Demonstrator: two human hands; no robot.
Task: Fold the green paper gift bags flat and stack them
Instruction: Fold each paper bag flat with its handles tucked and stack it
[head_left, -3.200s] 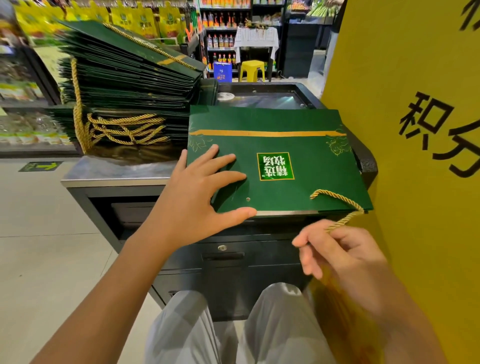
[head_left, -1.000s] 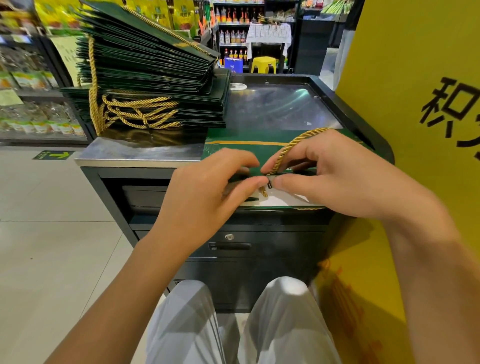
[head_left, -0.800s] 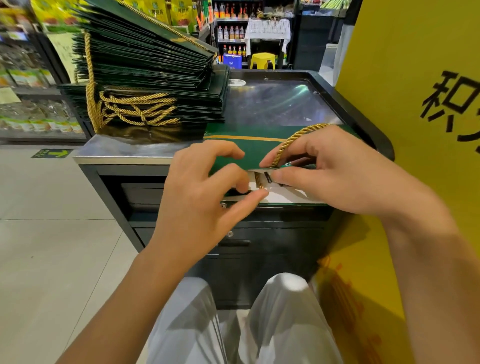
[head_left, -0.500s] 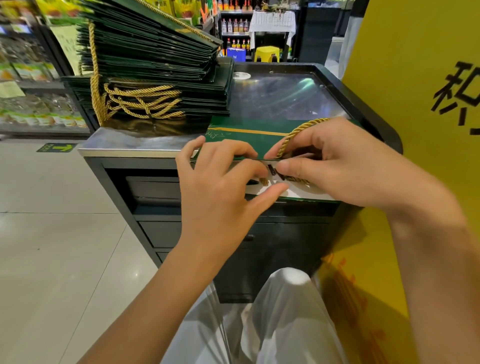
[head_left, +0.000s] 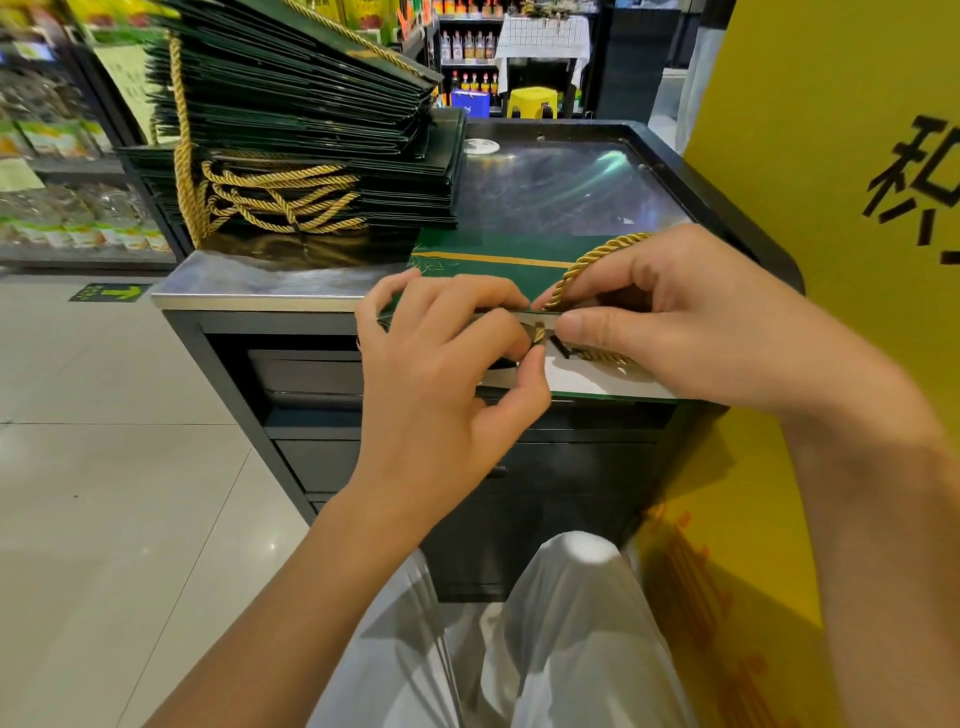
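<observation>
A tall yellow panel with black printed characters (head_left: 810, 156) filled the right side, standing against a black metal counter cabinet with a glossy dark top (head_left: 571, 192). Pale tiled floor (head_left: 104, 467) spread to the left of the cabinet, and the person's light grey trousers (head_left: 561, 634) showed below it.

On the cabinet's left part sat a high stack of folded dark green paper gift bags (head_left: 291, 119), fanned open at the top, with their gold rope loops hanging over the near side. Just to the right of the stack's base, a single flat green paper gift bag with a gold stripe (head_left: 493, 262) lay on the counter, its near edge reaching the front of the top and lifted slightly to show a white inside.

Both hands met at that near edge, nearly touching. The left hand (head_left: 436, 379) pinched the raised edge, fingers on top and thumb beneath. The right hand (head_left: 675, 322) pinched a twisted gold rope handle (head_left: 587, 257) between thumb and forefinger where it met the edge; the rope arched up over the knuckles.

A small yellow plastic stool (head_left: 530, 98) stood among the shop shelves beyond.
</observation>
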